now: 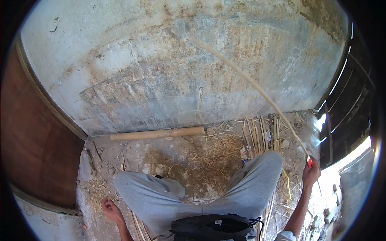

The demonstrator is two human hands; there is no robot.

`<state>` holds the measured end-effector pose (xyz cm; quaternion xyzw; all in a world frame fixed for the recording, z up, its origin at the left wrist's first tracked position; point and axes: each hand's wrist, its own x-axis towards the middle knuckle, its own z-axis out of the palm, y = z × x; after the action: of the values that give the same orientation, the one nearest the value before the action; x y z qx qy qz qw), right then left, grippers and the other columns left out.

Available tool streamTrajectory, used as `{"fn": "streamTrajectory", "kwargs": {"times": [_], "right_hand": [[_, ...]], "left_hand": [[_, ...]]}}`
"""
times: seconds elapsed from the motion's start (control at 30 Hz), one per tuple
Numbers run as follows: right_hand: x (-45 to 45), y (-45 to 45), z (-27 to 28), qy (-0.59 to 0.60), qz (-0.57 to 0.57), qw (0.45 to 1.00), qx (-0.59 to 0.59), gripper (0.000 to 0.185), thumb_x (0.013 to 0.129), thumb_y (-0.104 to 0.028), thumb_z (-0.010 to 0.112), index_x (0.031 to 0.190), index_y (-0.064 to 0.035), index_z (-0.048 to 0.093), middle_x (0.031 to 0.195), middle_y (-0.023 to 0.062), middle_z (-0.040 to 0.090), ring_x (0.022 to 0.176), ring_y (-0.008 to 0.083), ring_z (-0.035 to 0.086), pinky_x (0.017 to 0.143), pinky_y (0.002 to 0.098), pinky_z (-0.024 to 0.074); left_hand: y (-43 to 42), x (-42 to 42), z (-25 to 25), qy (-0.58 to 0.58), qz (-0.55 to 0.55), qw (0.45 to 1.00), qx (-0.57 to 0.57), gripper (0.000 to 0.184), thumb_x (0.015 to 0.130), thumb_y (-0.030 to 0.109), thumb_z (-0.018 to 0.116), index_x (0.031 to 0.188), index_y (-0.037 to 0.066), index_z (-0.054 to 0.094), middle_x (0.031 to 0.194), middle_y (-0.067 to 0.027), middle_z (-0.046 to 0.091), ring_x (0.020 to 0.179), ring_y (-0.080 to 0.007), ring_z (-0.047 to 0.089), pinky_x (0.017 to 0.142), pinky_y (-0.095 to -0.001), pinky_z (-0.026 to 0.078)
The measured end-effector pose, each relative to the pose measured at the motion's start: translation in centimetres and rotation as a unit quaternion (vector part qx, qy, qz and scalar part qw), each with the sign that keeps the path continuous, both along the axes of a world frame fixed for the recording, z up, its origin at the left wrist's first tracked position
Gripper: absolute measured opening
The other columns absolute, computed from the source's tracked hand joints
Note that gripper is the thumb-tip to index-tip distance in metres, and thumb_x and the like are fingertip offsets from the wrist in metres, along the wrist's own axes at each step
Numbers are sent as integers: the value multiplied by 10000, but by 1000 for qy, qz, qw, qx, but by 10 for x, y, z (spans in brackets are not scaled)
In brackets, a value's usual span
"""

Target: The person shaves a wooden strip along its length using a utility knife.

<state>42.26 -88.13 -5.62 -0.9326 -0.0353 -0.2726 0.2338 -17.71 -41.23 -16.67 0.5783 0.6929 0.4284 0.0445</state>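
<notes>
My right hand [311,172] is out to the right, its fingers wrapped round the lower end of a long thin pale strip [257,86]. The strip rises up and to the left in front of the wall. Something small and red [310,162] shows at the fingers of that hand. At the lower left, beside my knee, my left hand [111,209] has its fingers curled; whether it holds anything is too small to tell. My legs in grey trousers [157,199] are bent between the two hands.
A thick bamboo pole [157,134] lies along the foot of the stained wall [161,72]. Thin shavings [217,154] and several split sticks [257,134] lie on the floor. A black bag [209,227] is at my waist. A brown panel [40,140] stands left.
</notes>
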Motion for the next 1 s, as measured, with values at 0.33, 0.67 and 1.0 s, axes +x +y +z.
{"fn": "streamTrajectory", "kwargs": {"times": [0.33, 0.67, 1.0], "right_hand": [[-12, 156, 106, -138, 317, 938, -26, 152, 714, -94, 717, 864, -87, 745, 816, 105, 705, 752, 303, 667, 689, 389, 517], [-57, 244, 143, -117, 510, 850, -66, 125, 645, -135, 750, 770, -134, 743, 719, 30, 684, 677, 242, 631, 615, 381, 499], [-78, 288, 126, -228, 567, 791, -15, 178, 649, -190, 808, 789, -141, 709, 744, -6, 680, 643, 196, 605, 561, 339, 470]], "left_hand": [[-7, 186, 207, 155, -377, 852, 328, 446, 833, 124, 725, 1225, -6, 554, 1310, -197, 550, 1266, -381, 490, 1090, -512, 334], [-14, 252, 248, 276, -532, 750, 281, 564, 766, 285, 801, 1200, 11, 568, 1266, -188, 557, 1137, -362, 567, 982, -507, 430], [-15, 238, 230, 255, -542, 776, 199, 389, 830, 239, 746, 1135, 33, 618, 1189, -159, 618, 786, -327, 664, 681, -406, 531]]}}
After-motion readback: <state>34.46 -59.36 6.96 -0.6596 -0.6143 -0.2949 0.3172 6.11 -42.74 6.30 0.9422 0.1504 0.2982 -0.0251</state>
